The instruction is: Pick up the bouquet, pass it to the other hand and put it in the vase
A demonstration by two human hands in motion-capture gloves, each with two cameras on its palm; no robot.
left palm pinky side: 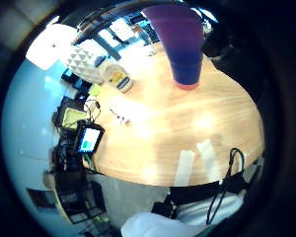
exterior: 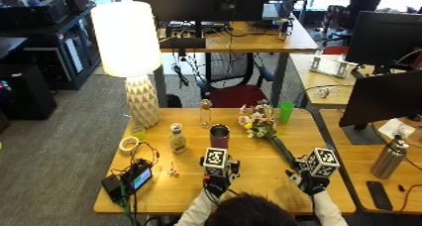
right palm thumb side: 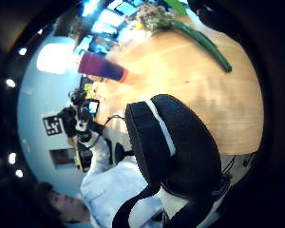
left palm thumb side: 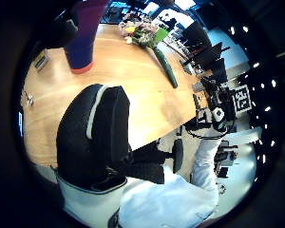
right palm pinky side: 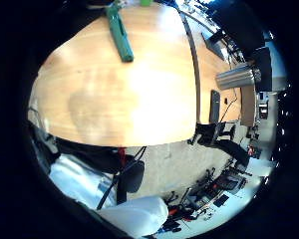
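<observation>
Bouquet (exterior: 262,128): light, soft blooms; take the stiff stems beyond the right hand (exterior: 308,181).
Fingers: cannot tell; nothing visibly held.
Vase (exterior: 219,136): upright beyond the left hand (exterior: 216,182).

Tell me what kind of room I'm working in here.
Likely an open office: wooden desks in rows, large monitors on them, a red office chair behind the table.

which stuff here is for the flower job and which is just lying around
For the job: bouquet, vase, left hand, right hand.

Lying about: lamp, green cup, dressing bottle, glass bottle, tape roll.
</observation>
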